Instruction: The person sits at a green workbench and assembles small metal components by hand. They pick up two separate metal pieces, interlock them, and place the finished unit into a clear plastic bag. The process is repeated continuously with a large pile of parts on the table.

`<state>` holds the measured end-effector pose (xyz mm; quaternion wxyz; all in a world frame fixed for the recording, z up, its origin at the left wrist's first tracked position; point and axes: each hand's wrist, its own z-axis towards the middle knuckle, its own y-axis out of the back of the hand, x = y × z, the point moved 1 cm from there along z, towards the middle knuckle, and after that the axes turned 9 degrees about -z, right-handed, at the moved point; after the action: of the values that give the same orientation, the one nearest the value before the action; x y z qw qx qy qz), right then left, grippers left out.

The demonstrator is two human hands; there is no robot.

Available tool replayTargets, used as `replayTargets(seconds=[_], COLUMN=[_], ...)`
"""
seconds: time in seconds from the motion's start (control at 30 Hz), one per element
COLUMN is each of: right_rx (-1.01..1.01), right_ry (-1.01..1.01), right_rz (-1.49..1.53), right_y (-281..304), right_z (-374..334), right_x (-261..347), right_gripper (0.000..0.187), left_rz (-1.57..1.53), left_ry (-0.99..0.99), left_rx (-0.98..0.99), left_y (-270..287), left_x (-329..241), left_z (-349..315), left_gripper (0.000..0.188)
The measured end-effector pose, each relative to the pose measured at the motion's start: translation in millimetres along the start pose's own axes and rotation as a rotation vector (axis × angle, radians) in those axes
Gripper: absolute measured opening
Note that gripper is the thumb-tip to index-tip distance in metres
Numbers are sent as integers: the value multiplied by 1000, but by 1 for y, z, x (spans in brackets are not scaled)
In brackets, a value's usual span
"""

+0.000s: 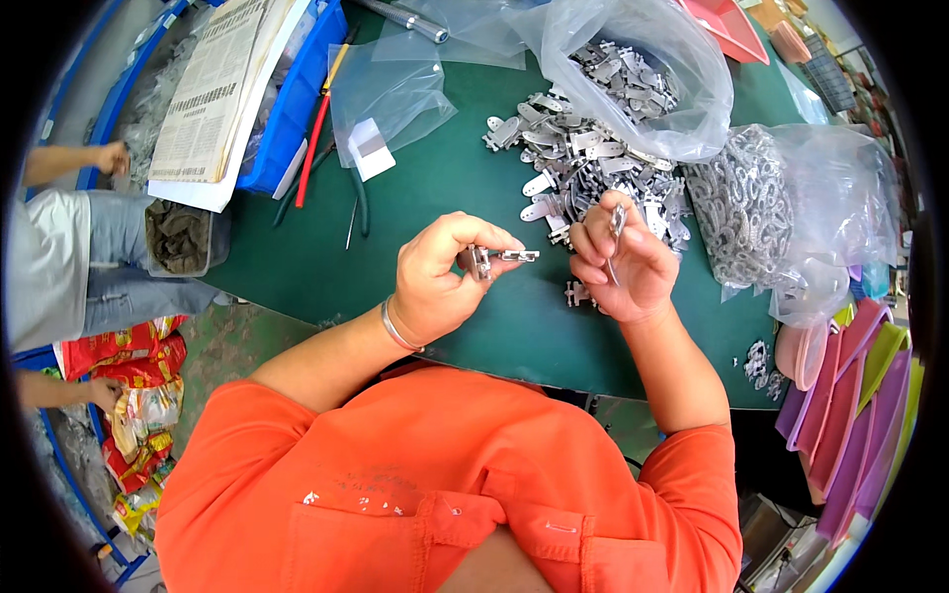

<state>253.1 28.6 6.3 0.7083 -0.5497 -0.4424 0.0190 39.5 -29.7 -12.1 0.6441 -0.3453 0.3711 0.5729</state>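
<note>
Over the near part of the green table, my left hand [433,282] is closed around small silver hinge-like metal fittings [519,256], one sticking out past the fingertips toward the right. My right hand [641,272] is raised beside it, pinching another silver metal piece [617,221] upright between thumb and fingers. The two hands are apart. Behind the right hand spreads a pile of similar metal fittings [583,163], each with a rounded plate. A few loose fittings [576,293] lie on the table between the hands, partly hidden by the right one.
A clear plastic bag [704,119] lies open over the pile. Right of it sits a bag of metal links [739,212]. Pliers [360,203], a red-handled tool [313,148] and a blue bin [297,109] are at left. Another person's hand [112,158] shows at far left.
</note>
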Motion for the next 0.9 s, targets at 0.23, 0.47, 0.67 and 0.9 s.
replayTargets(seconds=[0.23,0.47,0.67,0.9], right_rx=[-201,57,119,184], right_ry=[-207,-136,23,286], right_rz=[-442,-1998,-1787,-1559], right_y=[-6,-37,-29,-19], right_z=[1,17,18,5], right_x=[-12,-65,-55,-43], right_gripper=[12,22,14,16], left_rz=[-518,-1063,194,-605], left_ry=[380,747,797,1082], left_rx=[-181,-466,212,156], left_y=[13,41,38,26], left_x=[-16,-13,-8,0], left_z=[9,12,-2,-4], left_gripper=[35,19,22,22])
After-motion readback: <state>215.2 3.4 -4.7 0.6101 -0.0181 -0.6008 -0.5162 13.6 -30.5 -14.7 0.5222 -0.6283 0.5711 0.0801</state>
